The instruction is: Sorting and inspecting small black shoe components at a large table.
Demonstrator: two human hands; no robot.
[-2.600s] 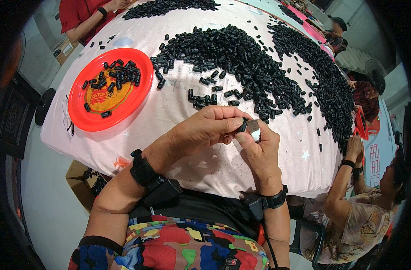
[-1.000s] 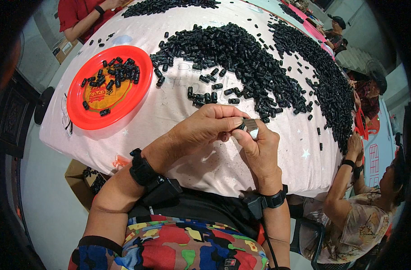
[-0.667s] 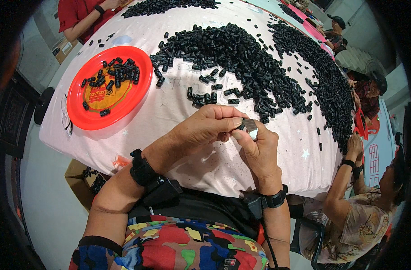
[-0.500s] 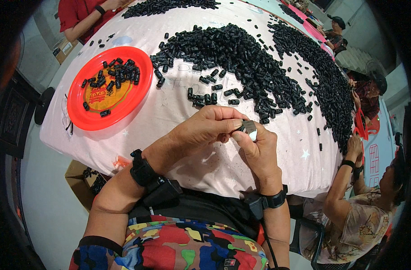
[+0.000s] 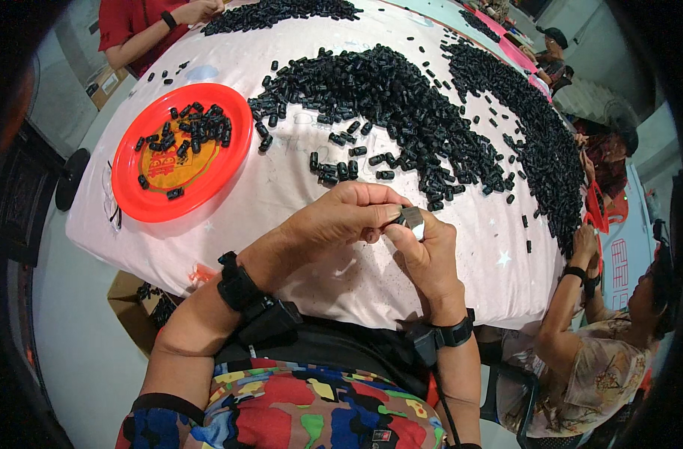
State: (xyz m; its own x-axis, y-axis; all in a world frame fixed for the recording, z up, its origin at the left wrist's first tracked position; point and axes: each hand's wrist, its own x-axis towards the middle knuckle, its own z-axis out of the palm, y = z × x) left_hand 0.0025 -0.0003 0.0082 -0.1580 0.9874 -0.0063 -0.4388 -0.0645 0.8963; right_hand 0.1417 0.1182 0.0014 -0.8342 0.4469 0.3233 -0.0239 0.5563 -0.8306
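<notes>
My left hand (image 5: 356, 213) is closed, thumb and fingertips pinching a small black cylindrical part (image 5: 398, 219) that is mostly hidden. In my right hand (image 5: 433, 258) sits a short, flat metal blade (image 5: 413, 219), its shiny face up and its edge against the part. Both hands meet above the near part of the cloth. Just beyond them several loose black cylinders lie in front of a big heap of the same black cylinders (image 5: 386, 90). To the left, a red round plastic tray (image 5: 124, 183) holds more of them.
A pale cloth with stars (image 5: 341, 292) covers the table. A second long heap (image 5: 540, 150) runs down the right side. A cardboard box (image 5: 124, 307) with black pieces stands on the floor at left. Co-workers sit at the right and stand at the far left.
Both hands keep the same grip on the blade and the small part, shifting only slightly. The view has moved a little; the heaps and tray look the same.
</notes>
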